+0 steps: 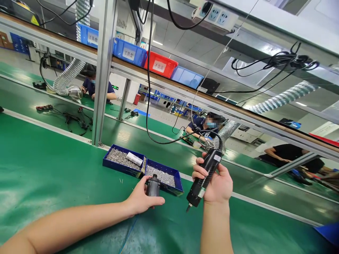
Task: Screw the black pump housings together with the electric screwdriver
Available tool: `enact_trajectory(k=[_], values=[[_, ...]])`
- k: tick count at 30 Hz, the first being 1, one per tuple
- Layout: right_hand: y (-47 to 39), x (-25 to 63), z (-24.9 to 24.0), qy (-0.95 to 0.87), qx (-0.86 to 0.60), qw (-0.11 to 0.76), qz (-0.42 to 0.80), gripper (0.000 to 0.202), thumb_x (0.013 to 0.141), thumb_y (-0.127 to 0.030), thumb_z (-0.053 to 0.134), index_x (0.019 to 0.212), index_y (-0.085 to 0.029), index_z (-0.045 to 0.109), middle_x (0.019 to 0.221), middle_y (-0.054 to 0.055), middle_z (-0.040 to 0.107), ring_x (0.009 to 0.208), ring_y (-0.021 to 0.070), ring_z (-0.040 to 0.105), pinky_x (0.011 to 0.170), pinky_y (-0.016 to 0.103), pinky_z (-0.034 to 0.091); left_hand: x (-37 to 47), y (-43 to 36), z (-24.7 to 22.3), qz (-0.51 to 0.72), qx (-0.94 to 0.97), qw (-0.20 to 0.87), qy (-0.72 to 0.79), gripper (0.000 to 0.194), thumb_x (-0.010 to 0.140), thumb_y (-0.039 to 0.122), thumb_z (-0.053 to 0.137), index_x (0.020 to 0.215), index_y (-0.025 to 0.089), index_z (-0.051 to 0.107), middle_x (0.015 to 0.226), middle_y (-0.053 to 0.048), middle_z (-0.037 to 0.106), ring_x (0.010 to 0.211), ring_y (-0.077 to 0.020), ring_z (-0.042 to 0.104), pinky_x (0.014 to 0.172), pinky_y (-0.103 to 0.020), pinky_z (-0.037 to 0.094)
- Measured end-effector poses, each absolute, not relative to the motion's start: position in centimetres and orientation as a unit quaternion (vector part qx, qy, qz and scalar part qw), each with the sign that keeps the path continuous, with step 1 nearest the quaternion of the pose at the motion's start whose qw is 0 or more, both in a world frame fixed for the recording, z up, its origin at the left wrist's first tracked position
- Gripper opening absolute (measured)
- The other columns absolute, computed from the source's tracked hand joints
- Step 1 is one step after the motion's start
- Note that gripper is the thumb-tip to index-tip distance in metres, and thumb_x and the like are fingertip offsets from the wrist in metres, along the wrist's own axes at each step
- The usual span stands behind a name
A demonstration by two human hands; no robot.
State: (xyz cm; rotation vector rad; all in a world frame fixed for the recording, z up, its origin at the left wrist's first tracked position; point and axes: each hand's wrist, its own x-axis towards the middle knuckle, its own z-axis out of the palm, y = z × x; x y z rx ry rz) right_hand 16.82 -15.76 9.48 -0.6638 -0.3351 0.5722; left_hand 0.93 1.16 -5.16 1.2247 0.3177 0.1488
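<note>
My left hand [140,200] is closed around a small dark cylindrical housing [153,187] with a short spout on top, like a small pump. It is held just in front of two blue bins. Wrapped in my right hand [219,185] is a black electric screwdriver [212,160], tilted with its bit [189,207] pointing down and left, apart from the housing. The left bin [121,171] holds many long screws [116,157] and a white labelled piece [134,158]. Smaller metal pieces [160,174] fill the right bin [180,187].
A black cable [149,106] hangs down and loops to the screwdriver. An aluminium post [103,70] stands behind the left bin. A few loose screws [121,181] lie on the green mat [66,176]. Overhead, a shelf carries blue and red boxes [160,65]. Co-workers sit at benches beyond.
</note>
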Motion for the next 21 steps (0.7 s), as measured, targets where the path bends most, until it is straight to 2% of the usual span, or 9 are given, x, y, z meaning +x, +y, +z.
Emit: enact_trajectory(k=[5,9,11,14,17,21], values=[[-15.6,16.4,9.8,-0.164,-0.338,0.890,0.259,0.042,0.078,-0.030,0.068,0.118,-0.016,0.064,0.091,0.003,0.059,0.056,0.0073,0.046,0.047,0.018,0.048,0.7,1.3,-5.2,0.059,0.582,0.798,0.148,0.095,0.057,0.038,0.098,0.136,0.021,0.046,0.090,-0.004,0.064,0.073,-0.0199,0.061,0.059,-0.029,0.050],[-15.1,15.3,9.9,-0.185,-0.391,0.878,0.207,0.046,0.076,-0.045,0.079,0.108,-0.014,0.067,0.086,0.003,0.059,0.055,0.0068,0.046,0.046,0.018,0.047,1.1,1.7,-6.1,0.052,0.563,0.816,0.121,0.094,0.052,0.020,0.093,0.134,0.023,0.047,0.090,-0.001,0.066,0.081,-0.0211,0.065,0.070,-0.030,0.050],[-14.7,14.4,9.7,-0.215,-0.427,0.863,0.163,0.039,0.075,-0.041,0.085,0.101,-0.018,0.066,0.081,0.000,0.059,0.052,0.0061,0.046,0.045,0.017,0.044,1.5,2.1,-7.2,0.049,0.549,0.831,0.072,0.091,0.049,0.010,0.085,0.131,0.023,0.047,0.090,0.000,0.066,0.077,-0.0190,0.064,0.067,-0.027,0.049],[-14.0,12.8,9.3,-0.277,-0.463,0.833,0.122,0.030,0.076,-0.029,0.086,0.095,-0.023,0.064,0.075,-0.002,0.060,0.047,0.0066,0.048,0.044,0.017,0.041,2.1,2.9,-9.1,0.066,0.576,0.814,-0.034,0.079,0.053,0.004,0.076,0.125,0.021,0.051,0.089,0.002,0.065,0.068,-0.0123,0.057,0.060,-0.022,0.041],[-13.5,11.3,8.8,-0.335,-0.460,0.814,0.117,0.023,0.082,-0.026,0.080,0.097,-0.025,0.063,0.073,-0.002,0.063,0.045,0.0083,0.052,0.044,0.018,0.042,2.3,3.8,-10.2,0.092,0.616,0.775,-0.106,0.070,0.057,0.002,0.075,0.122,0.018,0.056,0.091,0.001,0.065,0.076,-0.0134,0.059,0.068,-0.023,0.044],[-12.6,10.2,8.1,-0.376,-0.430,0.814,0.107,0.020,0.083,-0.024,0.076,0.099,-0.024,0.064,0.073,-0.002,0.063,0.043,0.0087,0.052,0.042,0.018,0.041,2.0,4.4,-10.0,0.107,0.621,0.766,-0.124,0.071,0.062,0.006,0.081,0.126,0.019,0.052,0.108,-0.004,0.067,0.081,-0.0144,0.062,0.073,-0.026,0.046]])
